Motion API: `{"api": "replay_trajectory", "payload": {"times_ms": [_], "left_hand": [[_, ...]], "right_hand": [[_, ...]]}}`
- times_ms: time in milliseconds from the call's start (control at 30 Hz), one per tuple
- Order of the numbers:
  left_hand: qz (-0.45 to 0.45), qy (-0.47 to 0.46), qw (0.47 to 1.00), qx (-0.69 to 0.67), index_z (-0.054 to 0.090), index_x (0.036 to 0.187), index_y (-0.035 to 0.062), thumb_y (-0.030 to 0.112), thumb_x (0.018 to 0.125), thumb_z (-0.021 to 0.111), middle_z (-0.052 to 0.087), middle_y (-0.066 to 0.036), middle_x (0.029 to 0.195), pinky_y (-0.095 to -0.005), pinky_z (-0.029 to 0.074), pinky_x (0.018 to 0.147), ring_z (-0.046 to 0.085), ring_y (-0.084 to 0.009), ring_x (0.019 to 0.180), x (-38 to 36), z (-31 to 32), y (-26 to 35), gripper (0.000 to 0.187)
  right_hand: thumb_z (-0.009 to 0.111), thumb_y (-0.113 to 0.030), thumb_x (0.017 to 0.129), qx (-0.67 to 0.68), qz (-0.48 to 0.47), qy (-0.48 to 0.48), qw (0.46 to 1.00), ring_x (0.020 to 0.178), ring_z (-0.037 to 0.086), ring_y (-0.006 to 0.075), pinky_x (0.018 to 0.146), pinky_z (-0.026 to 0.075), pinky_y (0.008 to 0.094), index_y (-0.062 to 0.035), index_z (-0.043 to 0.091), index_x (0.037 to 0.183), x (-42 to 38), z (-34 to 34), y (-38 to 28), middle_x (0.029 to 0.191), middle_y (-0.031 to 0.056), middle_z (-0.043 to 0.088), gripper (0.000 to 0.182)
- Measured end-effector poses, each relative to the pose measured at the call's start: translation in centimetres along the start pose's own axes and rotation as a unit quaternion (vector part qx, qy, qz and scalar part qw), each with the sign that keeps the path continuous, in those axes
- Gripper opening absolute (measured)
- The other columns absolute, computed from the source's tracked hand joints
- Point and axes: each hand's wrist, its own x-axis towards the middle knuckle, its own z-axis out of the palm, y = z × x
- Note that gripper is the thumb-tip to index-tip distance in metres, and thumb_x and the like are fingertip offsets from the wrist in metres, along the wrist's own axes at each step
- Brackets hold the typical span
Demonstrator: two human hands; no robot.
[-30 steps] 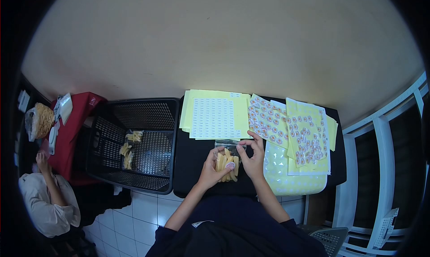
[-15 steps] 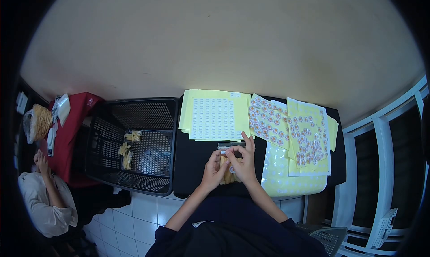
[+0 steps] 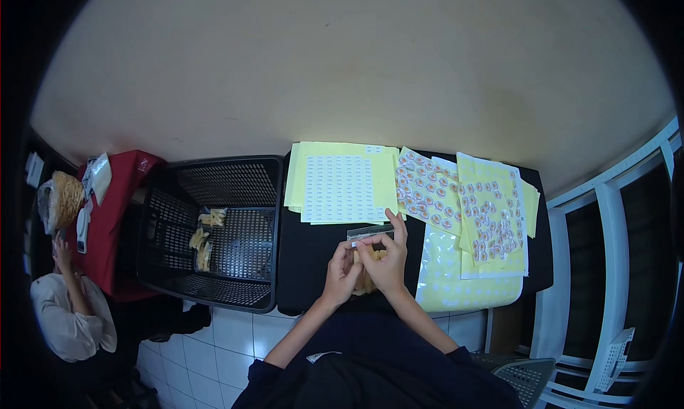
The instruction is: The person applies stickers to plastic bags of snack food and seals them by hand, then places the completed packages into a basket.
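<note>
A small clear plastic bag of yellowish snack sticks (image 3: 365, 281) is held between my two hands, low over the black table. My left hand (image 3: 340, 277) grips its left side with fingers curled. From the right, my right hand (image 3: 388, 266) pinches it near the top, thumb and index close together and the other fingers raised. A tiny white label (image 3: 355, 244) shows at the fingertips of both hands. The bag's clear top flap (image 3: 369, 231) stretches out beyond the fingers. Much of the bag is hidden behind my hands.
Yellow sheets of small white labels (image 3: 340, 188) lie ahead; sheets of round stickers (image 3: 491, 220) lie right. A black crate (image 3: 276, 266) with several snack bags (image 3: 203, 252) stands left. Further left, a person (image 3: 75, 313) sits by a red-covered table (image 3: 117, 231) holding a large snack bag (image 3: 63, 199).
My right hand has shifted slightly over the bag, covering the round sticker seen on it before. The person at far left has moved a hand up toward the large snack bag.
</note>
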Motion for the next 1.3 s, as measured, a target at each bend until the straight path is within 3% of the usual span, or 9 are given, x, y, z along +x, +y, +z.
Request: {"api": "replay_trajectory", "payload": {"times_ms": [133,333,500,600,767,867,1033,1133,1300], "left_hand": [[-0.04,0.033,0.999,0.008,0.047,0.09,0.0007,0.01,0.088,0.04,0.054,-0.007,0.094,-0.0228,0.039,0.078,0.05,-0.009,0.088,0.0,-0.7,-0.3,0.011],[-0.02,0.066,0.998,0.006,0.049,0.093,0.0004,0.014,0.091,0.037,0.055,-0.005,0.092,-0.0208,0.04,0.073,0.048,-0.0057,0.08,0.5,-0.1,0.1,0.018],[-0.023,0.088,0.995,0.035,0.051,0.09,0.0007,0.014,0.091,0.037,0.058,-0.006,0.088,-0.0214,0.042,0.072,0.051,-0.0065,0.078,0.3,-0.4,-0.6,0.02],[-0.032,0.104,0.994,0.019,0.051,0.086,0.0004,0.012,0.091,0.039,0.06,-0.008,0.088,-0.0219,0.043,0.072,0.054,-0.0086,0.079,0.5,-0.2,0.1,0.018],[-0.023,0.109,0.993,-0.033,0.051,0.09,-0.001,0.011,0.09,0.042,0.06,-0.011,0.087,-0.0235,0.047,0.071,0.059,-0.0129,0.08,0.7,-0.4,-1.0,0.015],[-0.034,0.107,0.993,-0.035,0.051,0.09,-0.0019,0.011,0.089,0.043,0.06,-0.013,0.09,-0.0265,0.048,0.074,0.059,-0.0162,0.085,0.7,-0.6,-1.0,0.015],[-0.052,0.15,0.984,-0.083,0.049,0.085,-0.0013,0.013,0.09,0.04,0.061,-0.013,0.088,-0.0244,0.047,0.072,0.059,-0.0141,0.08,1.2,-0.7,-0.8,0.017],[-0.05,0.155,0.982,-0.099,0.049,0.087,-0.0015,0.017,0.092,0.038,0.06,-0.013,0.088,-0.0266,0.048,0.071,0.06,-0.0181,0.082,1.4,-1.0,-0.7,0.022],[-0.048,0.144,0.983,-0.099,0.049,0.088,-0.0018,0.018,0.092,0.037,0.059,-0.014,0.088,-0.0295,0.047,0.076,0.059,-0.0214,0.085,1.5,-0.8,-0.2,0.023]], "right_hand": [[0.069,-0.011,0.063,0.001,-0.005,-0.001,1.0,0.122,0.023,0.0382,0.098,0.021,0.0486,-0.0054,0.059,0.064,0.0,-0.3,-0.7,0.126,0.0168,0.036,0.011],[0.071,-0.006,0.06,0.012,-0.017,0.008,1.0,0.119,0.034,0.0345,0.095,0.03,0.0422,-0.0036,0.058,0.063,-0.1,-0.2,-0.6,0.124,0.0185,0.039,0.013],[0.071,-0.003,0.061,0.078,0.058,0.029,0.995,0.112,0.041,0.0269,0.09,0.037,0.0348,-0.0025,0.053,0.062,-0.3,-0.1,-0.5,0.118,0.0183,0.041,0.018],[0.071,-0.006,0.063,0.178,0.077,0.097,0.976,0.111,0.044,0.0297,0.091,0.035,0.0386,-0.0017,0.056,0.063,-0.1,-0.1,0.6,0.116,0.0177,0.045,0.015],[0.067,-0.005,0.069,0.121,0.042,0.078,0.989,0.104,0.049,0.0229,0.09,0.037,0.034,-0.0019,0.065,0.076,-0.2,-2.2,0.7,0.111,0.0145,0.052,0.008],[0.058,-0.005,0.079,0.173,0.102,0.067,0.977,0.102,0.049,0.0206,0.088,0.037,0.0302,0.002,0.062,0.078,-1.2,-2.4,2.1,0.11,0.0137,0.052,0.009],[0.06,-0.004,0.078,0.255,0.133,0.092,0.953,0.095,0.052,0.0164,0.08,0.043,0.0249,0.0037,0.057,0.083,-3.0,-2.1,3.5,0.105,0.0114,0.051,0.01],[0.062,-0.001,0.075,0.324,0.173,0.003,0.93,0.096,0.051,0.0152,0.082,0.043,0.0266,-0.0021,0.041,0.11,-4.0,-2.0,3.6,0.106,0.0113,0.049,0.041],[0.067,-0.007,0.073,0.314,0.2,-0.058,0.926,0.083,0.057,0.0129,0.07,0.047,0.0233,0.0018,0.034,0.116,-4.5,-1.7,2.1,0.097,0.0124,0.054,0.055]]}}
